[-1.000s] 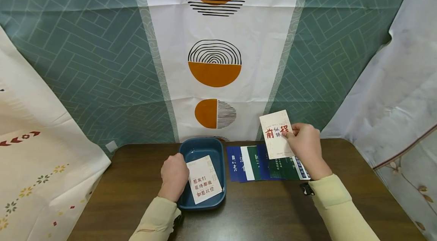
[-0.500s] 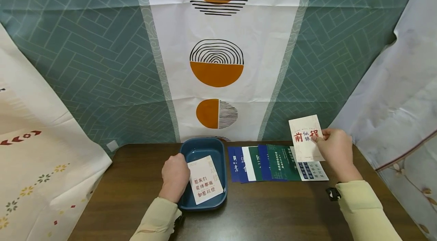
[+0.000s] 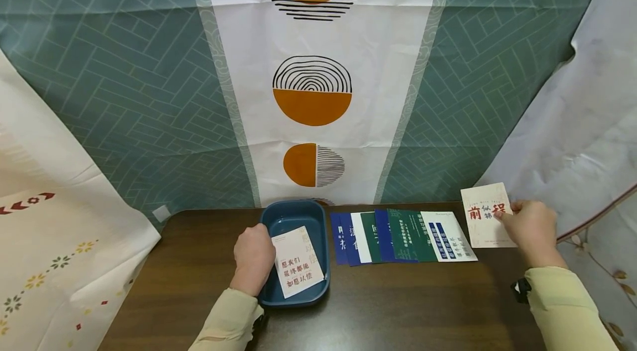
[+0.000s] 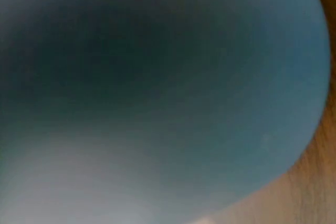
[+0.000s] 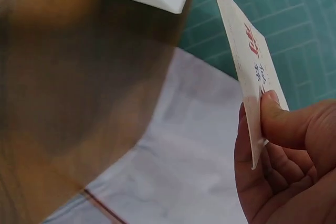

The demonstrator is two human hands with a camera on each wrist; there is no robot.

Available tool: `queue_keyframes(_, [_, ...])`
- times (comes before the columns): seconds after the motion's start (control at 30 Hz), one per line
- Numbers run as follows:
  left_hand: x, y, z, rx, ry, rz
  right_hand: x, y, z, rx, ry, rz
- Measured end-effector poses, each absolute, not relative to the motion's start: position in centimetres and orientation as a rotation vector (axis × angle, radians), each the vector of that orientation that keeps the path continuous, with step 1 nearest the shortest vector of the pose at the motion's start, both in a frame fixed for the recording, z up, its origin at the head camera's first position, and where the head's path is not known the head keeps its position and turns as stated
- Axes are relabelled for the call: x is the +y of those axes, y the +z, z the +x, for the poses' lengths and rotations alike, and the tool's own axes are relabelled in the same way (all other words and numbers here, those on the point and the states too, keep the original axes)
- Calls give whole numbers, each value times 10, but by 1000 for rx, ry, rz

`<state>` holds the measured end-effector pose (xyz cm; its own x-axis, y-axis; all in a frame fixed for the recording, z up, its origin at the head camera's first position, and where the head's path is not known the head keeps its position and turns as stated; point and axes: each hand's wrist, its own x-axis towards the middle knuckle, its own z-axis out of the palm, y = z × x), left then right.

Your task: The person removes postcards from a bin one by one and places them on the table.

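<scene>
My right hand [image 3: 533, 229] pinches a cream card [image 3: 486, 217] with red and blue characters by its right edge, thumb in front. In the right wrist view the card [image 5: 249, 61] is seen nearly edge-on, raised above the table. The left hand [image 3: 254, 256] grips the left rim of a blue rectangular tray [image 3: 322, 296]. Inside the tray a cream card with red characters [image 3: 297, 262] lies tilted. Right of the tray, a row of overlapping blue, green and white cards [image 3: 405, 237] lies on the table, ending in a white card [image 3: 450, 237]. The left wrist view is blurred.
The brown wooden table [image 3: 398, 307] ends at the back against a green and white patterned cloth [image 3: 312, 25]. Pale cloths hang at the left [image 3: 59, 218] and right [image 3: 577, 135] sides.
My right hand has carried the cream card rightward and lower, past the end of the row, uncovering the green and white cards. The left hand and the tray stay in place.
</scene>
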<state>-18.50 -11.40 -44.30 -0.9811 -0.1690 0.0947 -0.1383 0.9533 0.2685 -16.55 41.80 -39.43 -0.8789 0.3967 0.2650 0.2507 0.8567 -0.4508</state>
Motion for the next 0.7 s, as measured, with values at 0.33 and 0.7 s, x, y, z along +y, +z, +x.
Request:
queue_keyframes(0.33, [-114,-444,-184,-2984,-395,239,419,-424,-176,-2839,581,-439])
queue_keyframes(0.7, [-113,-444,-185,-2975,-416,249,417,-441,-189,-2944,553,-512])
